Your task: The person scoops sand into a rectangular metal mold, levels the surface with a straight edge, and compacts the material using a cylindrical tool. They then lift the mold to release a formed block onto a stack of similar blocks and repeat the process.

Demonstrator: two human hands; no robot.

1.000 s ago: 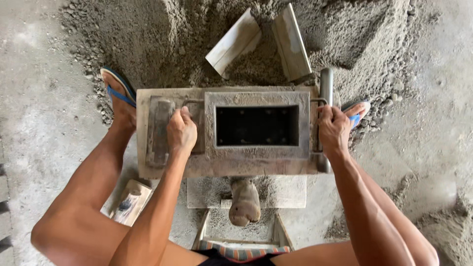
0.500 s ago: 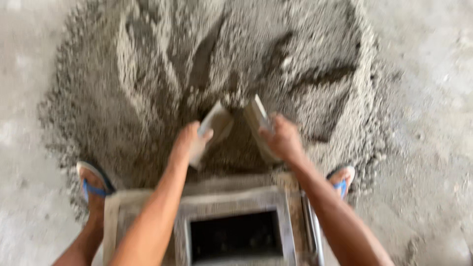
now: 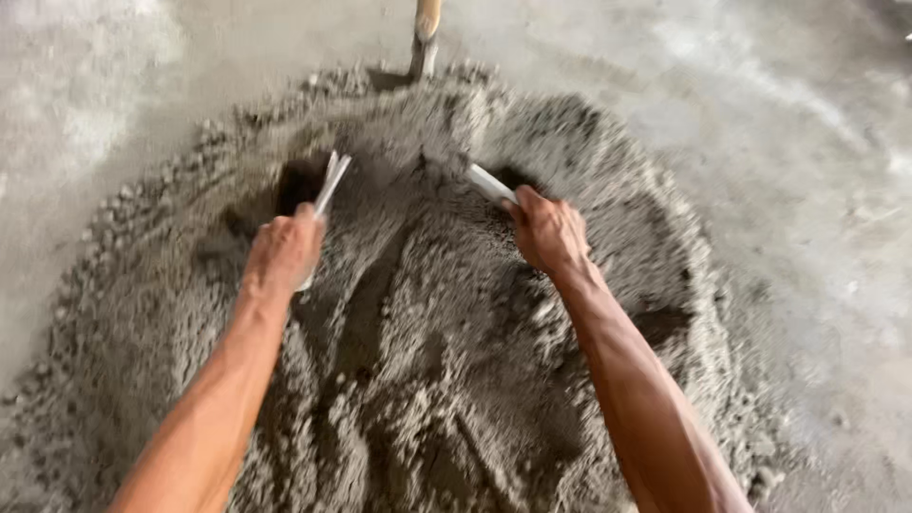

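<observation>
Your left hand (image 3: 283,252) and right hand (image 3: 549,233) each grip a flat pale board (image 3: 330,185) dug into the grey mortar pile (image 3: 427,380); the metal mould has left view.

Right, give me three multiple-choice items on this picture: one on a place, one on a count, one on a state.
1. Where does the wooden handle stand?
A. at the far edge of the mortar heap
B. between the two forearms
C. on the floor at the right

2. How many flat pale boards are held?
A. one
B. two
C. four

3. How are the hands placed?
A. both resting open on the floor
B. each gripping a board dug into the heap
C. clasped together

Answers:
1 A, the handle rises from the top rim of the heap.
2 B, the left hand holds the left board and the right hand holds the right board.
3 B, the fingers are closed on the boards, whose far ends sit in the grey mix.
</observation>
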